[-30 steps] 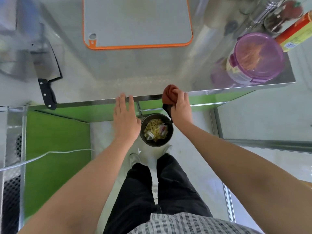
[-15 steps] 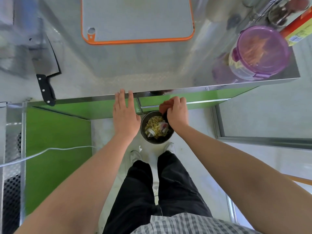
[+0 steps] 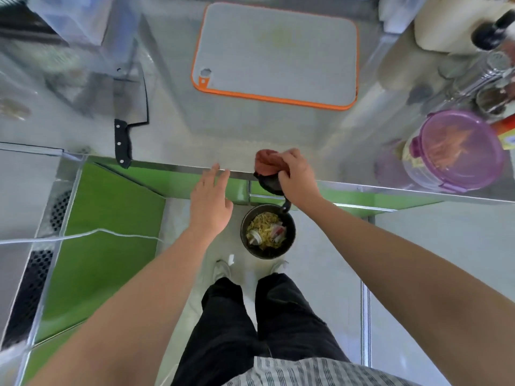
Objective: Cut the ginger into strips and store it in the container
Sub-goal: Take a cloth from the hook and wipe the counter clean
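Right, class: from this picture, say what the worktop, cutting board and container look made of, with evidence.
Worktop: probably stainless steel, shiny; it mirrors nearby things. Cutting board: likely plastic, matte grey, orange rim. Container: translucent purple plastic; contents show through its lid.

Grey cutting board [image 3: 276, 51] edged orange, purple translucent container [image 3: 457, 151], reddish-brown cloth [image 3: 269, 165], black-handled knife [image 3: 124, 146], green cabinet front [image 3: 111, 232], black trousers [image 3: 250, 324]
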